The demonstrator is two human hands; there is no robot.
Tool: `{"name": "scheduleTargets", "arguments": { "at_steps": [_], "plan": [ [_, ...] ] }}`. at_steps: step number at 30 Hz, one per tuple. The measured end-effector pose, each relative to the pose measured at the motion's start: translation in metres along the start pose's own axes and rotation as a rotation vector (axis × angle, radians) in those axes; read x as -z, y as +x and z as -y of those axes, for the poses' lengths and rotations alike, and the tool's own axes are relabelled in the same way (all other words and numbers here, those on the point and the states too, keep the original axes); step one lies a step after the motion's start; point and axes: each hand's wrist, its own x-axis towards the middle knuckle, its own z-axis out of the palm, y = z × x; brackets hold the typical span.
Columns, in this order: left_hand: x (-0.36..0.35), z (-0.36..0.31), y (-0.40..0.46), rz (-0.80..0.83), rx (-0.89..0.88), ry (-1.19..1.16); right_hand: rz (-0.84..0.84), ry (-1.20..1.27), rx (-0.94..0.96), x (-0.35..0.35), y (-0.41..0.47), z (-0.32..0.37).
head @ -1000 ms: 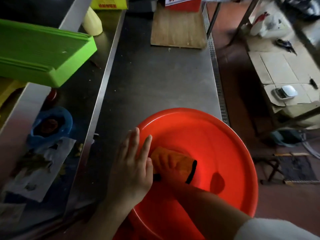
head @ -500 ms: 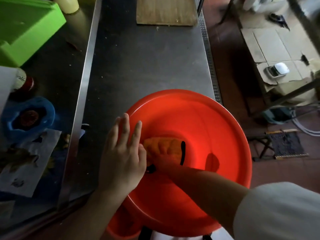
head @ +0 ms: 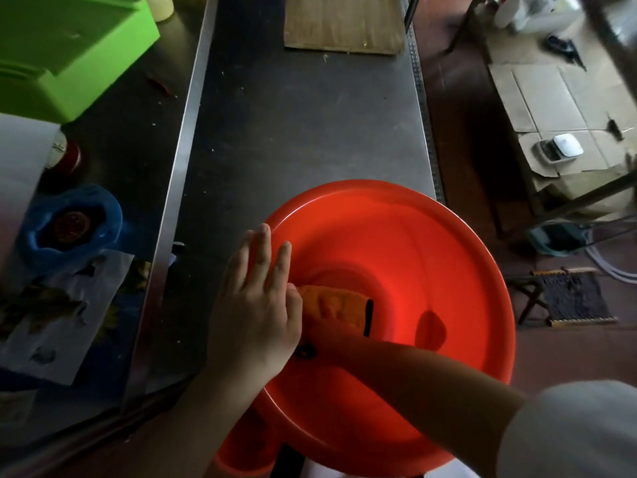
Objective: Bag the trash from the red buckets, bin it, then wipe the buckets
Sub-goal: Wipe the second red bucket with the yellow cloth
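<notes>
Counter: long grey steel worktop runs up the frame's middle.
Bucket: wide round red plastic bucket, lower centre, now sits nearer the frame's middle than a second ago; no trash visible inside.
Left hand: straight fingers steadying the left rim.
Right hand: pressing the orange cloth at the bucket's bottom, finger curl unclear; wiping continues.

A steel table carries a red bucket and a cardboard sheet.
</notes>
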Motion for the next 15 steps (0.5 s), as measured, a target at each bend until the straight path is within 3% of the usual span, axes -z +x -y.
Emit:
{"name": "scheduleTargets", "arguments": {
  "at_steps": [2, 4, 6, 9, 11, 14, 15],
  "plan": [
    [-0.001, 0.001, 0.0, -0.015, -0.006, 0.004, -0.065, -0.062, -0.037, 0.016, -0.002, -0.028],
    [-0.001, 0.002, -0.001, -0.019, -0.008, -0.01, -0.204, 0.086, -0.246, 0.031, -0.008, -0.061],
    [-0.001, 0.001, 0.0, -0.03, -0.009, -0.027, -0.194, 0.268, -0.373, 0.041, -0.024, -0.061],
    [0.0, -0.002, 0.001, -0.015, -0.011, -0.031, -0.33, 0.201, -0.171, 0.026, -0.037, -0.023],
    [0.002, -0.003, 0.001, -0.007, -0.003, -0.033, -0.337, 0.35, -0.053, 0.02, -0.048, -0.003],
    [0.004, -0.002, 0.0, -0.033, -0.018, -0.045, -0.324, 0.42, -0.082, 0.015, -0.038, -0.015],
    [0.005, -0.001, -0.001, -0.036, -0.025, -0.056, -0.293, 0.461, -0.183, 0.02, -0.038, -0.026]
  ]
}}
